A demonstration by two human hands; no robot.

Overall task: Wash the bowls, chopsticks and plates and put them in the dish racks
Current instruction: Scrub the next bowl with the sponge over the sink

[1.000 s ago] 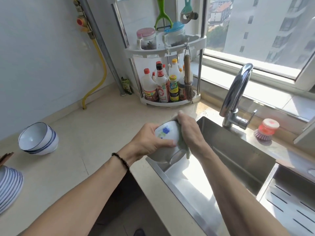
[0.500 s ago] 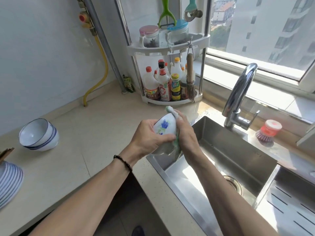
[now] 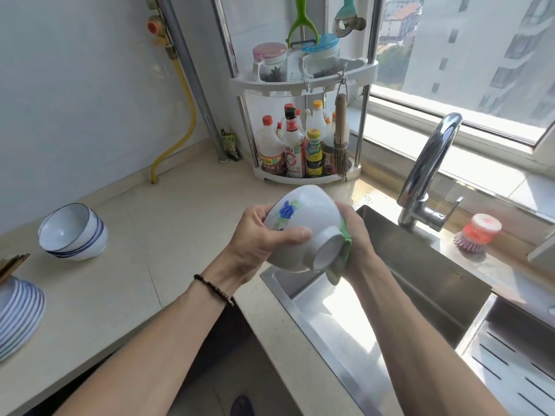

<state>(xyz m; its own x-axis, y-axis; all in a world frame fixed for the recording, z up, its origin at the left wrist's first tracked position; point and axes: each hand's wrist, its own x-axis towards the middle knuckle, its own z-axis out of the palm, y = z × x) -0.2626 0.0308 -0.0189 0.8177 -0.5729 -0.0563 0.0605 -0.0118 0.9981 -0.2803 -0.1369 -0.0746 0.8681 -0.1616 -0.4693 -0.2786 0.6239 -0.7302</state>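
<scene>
**Two hands on one bowl above the sink corner**

Left hand (image 3: 255, 238) grips the flowered bowl (image 3: 303, 226), foot ring tilted toward the camera. Right hand (image 3: 357, 241) presses a green cloth (image 3: 339, 265) against the bowl's base. Sink (image 3: 420, 265) lies at 4 o'clock; stacked bowls (image 3: 73, 232) and plates (image 3: 18, 313) at 9 o'clock.

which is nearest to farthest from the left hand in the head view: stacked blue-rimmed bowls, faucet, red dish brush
From the left hand:
1. Faucet, to its right behind the sink.
2. Stacked blue-rimmed bowls, left on the counter; only slightly farther than the faucet.
3. Red dish brush, far right on the ledge.
</scene>
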